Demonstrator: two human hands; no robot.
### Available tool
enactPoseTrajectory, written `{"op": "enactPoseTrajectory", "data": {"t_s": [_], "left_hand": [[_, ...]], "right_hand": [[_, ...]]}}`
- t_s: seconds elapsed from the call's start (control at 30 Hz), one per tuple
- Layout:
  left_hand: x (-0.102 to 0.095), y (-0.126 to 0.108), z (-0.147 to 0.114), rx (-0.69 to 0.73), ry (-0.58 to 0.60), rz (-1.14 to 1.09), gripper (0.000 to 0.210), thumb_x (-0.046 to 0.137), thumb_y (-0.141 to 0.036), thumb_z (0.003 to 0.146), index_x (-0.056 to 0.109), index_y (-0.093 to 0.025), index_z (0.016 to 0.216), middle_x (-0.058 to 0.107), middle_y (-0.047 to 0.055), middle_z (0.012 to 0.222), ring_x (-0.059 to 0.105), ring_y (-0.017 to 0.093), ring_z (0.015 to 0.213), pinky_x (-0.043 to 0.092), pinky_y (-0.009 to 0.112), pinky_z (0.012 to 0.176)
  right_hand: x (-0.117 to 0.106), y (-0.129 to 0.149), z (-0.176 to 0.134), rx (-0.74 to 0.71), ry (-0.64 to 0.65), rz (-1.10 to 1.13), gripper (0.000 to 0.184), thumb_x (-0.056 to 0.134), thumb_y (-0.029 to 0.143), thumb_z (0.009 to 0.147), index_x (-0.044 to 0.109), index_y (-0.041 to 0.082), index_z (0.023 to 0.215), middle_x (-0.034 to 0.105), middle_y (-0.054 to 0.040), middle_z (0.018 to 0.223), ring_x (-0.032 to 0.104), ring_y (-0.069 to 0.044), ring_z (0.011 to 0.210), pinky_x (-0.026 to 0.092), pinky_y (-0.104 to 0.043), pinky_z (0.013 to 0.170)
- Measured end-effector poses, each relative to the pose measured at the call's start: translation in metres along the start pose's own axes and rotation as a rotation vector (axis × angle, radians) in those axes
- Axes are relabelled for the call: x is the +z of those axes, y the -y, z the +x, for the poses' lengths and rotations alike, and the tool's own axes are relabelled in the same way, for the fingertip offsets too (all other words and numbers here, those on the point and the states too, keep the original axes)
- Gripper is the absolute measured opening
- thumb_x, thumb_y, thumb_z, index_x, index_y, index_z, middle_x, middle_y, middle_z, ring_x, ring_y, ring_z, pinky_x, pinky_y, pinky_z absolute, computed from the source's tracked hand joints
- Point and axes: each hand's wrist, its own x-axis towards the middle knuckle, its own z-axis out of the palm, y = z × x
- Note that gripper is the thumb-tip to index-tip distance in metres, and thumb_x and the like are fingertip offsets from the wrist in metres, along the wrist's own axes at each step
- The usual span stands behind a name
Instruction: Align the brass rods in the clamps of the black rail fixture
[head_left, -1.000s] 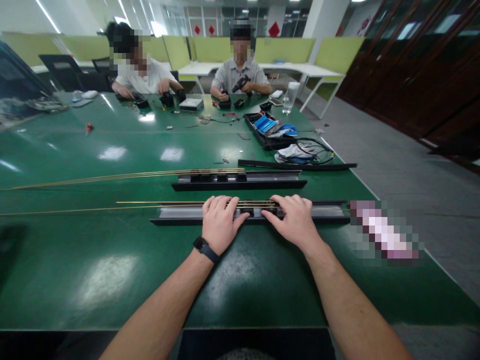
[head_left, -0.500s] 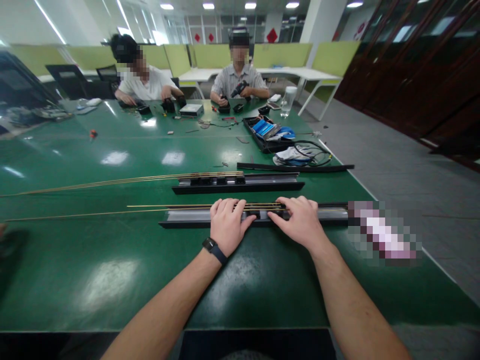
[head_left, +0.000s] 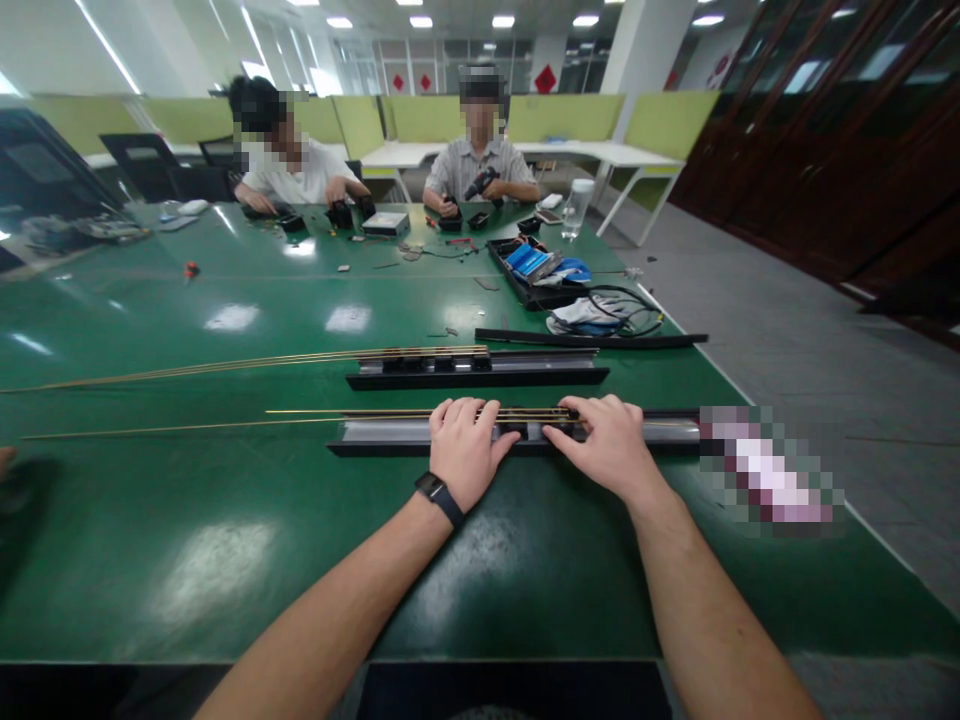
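A long black channel with a pale silvery inside (head_left: 379, 432) lies across the green table in front of me. Thin brass-coloured rods (head_left: 315, 411) run along it and stick out past its left end. My left hand (head_left: 466, 452) curls over the channel, fingers on the far side and thumb by a black block (head_left: 514, 430) inside it. Just to the right, my right hand (head_left: 609, 445) grips around the block area, its thumb low in front and fingertips at the rods. My fingers partly cover the blocks.
Beyond lies a second channel (head_left: 480, 378) with blocks and rods, then a black strip (head_left: 592, 338). A black tray (head_left: 536, 290) holds blue items, with cables and gloves (head_left: 592, 313) beside it. Two people sit across the table; one holds a power drill (head_left: 481, 182). A blurred-out object touches the channel's right end.
Both hands have shifted slightly to the right. The near channel and its rods have slid a little the same way. My grip looks the same.
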Motion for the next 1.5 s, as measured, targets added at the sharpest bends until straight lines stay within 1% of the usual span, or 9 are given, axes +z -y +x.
{"op": "enactPoseTrajectory", "data": {"t_s": [0.3,0.43,0.53,0.63,0.8,0.97,1.07,1.37,1.5], "left_hand": [[0.001,0.003,-0.002,0.014,-0.006,-0.012,0.044,0.062,-0.053,0.098,0.065,-0.023,0.130,0.071,0.012,0.129,0.061,0.029,0.126,0.034,0.050,0.115],[0.002,0.004,-0.004,0.019,-0.021,0.004,0.050,0.061,-0.054,0.098,0.062,-0.021,0.137,0.070,0.012,0.135,0.059,0.029,0.131,0.033,0.049,0.117],[0.003,0.004,-0.005,0.026,-0.043,0.008,0.055,0.060,-0.054,0.099,0.059,-0.020,0.141,0.069,0.012,0.138,0.058,0.029,0.133,0.033,0.049,0.118],[0.004,0.005,-0.005,0.029,-0.062,0.007,0.053,0.060,-0.054,0.098,0.061,-0.019,0.137,0.069,0.013,0.138,0.058,0.030,0.135,0.033,0.049,0.118],[0.005,0.005,-0.006,0.032,-0.077,0.007,0.049,0.060,-0.054,0.098,0.065,-0.019,0.132,0.070,0.012,0.137,0.059,0.030,0.134,0.035,0.049,0.118],[0.004,0.004,-0.006,0.029,-0.086,0.008,0.049,0.062,-0.054,0.097,0.066,-0.019,0.131,0.070,0.013,0.135,0.060,0.031,0.133,0.036,0.049,0.117],[0.004,0.004,-0.005,0.026,-0.088,0.003,0.049,0.062,-0.055,0.097,0.066,-0.019,0.130,0.071,0.013,0.134,0.060,0.031,0.132,0.036,0.050,0.117],[0.003,0.004,-0.006,0.020,-0.082,0.003,0.050,0.061,-0.056,0.097,0.066,-0.018,0.130,0.070,0.013,0.134,0.059,0.031,0.132,0.036,0.050,0.118],[0.003,0.004,-0.006,0.013,-0.080,0.002,0.051,0.062,-0.056,0.096,0.066,-0.019,0.130,0.070,0.013,0.134,0.059,0.032,0.132,0.036,0.050,0.117]], "right_hand": [[-0.008,0.005,-0.001,0.018,0.035,0.062,0.042,0.070,0.057,0.087,0.070,0.025,0.114,0.073,-0.0035,0.087,0.059,-0.025,0.089,0.034,-0.042,0.086],[-0.011,0.007,-0.001,0.037,0.027,0.089,0.038,0.063,0.053,0.093,0.069,0.023,0.115,0.071,-0.0031,0.086,0.060,-0.024,0.089,0.035,-0.042,0.089],[-0.010,0.006,-0.001,0.054,0.012,0.100,0.031,0.058,0.048,0.097,0.069,0.022,0.110,0.070,-0.0023,0.082,0.061,-0.023,0.087,0.035,-0.042,0.090],[-0.010,0.005,0.000,0.050,0.016,0.114,0.026,0.054,0.045,0.100,0.069,0.024,0.105,0.070,-0.0008,0.080,0.062,-0.021,0.083,0.034,-0.041,0.089],[-0.008,0.004,0.000,0.063,0.000,0.152,0.022,0.054,0.041,0.100,0.064,0.023,0.108,0.067,0.0003,0.077,0.062,-0.020,0.080,0.036,-0.038,0.086],[-0.004,0.004,-0.001,0.057,-0.026,0.155,0.015,0.051,0.034,0.100,0.059,0.022,0.100,0.070,-0.0026,0.086,0.064,-0.022,0.088,0.036,-0.038,0.086],[-0.002,0.004,-0.001,0.053,-0.036,0.151,0.014,0.051,0.034,0.100,0.059,0.022,0.099,0.070,-0.0030,0.087,0.064,-0.022,0.088,0.036,-0.039,0.086],[-0.002,0.007,0.000,0.087,-0.098,0.171,0.014,0.056,0.034,0.096,0.060,0.022,0.091,0.067,-0.0015,0.078,0.061,-0.020,0.077,0.038,-0.038,0.082],[-0.003,0.007,0.000,0.053,-0.099,0.147,0.014,0.056,0.033,0.097,0.062,0.022,0.091,0.067,-0.0017,0.079,0.061,-0.021,0.079,0.037,-0.038,0.082]]}}
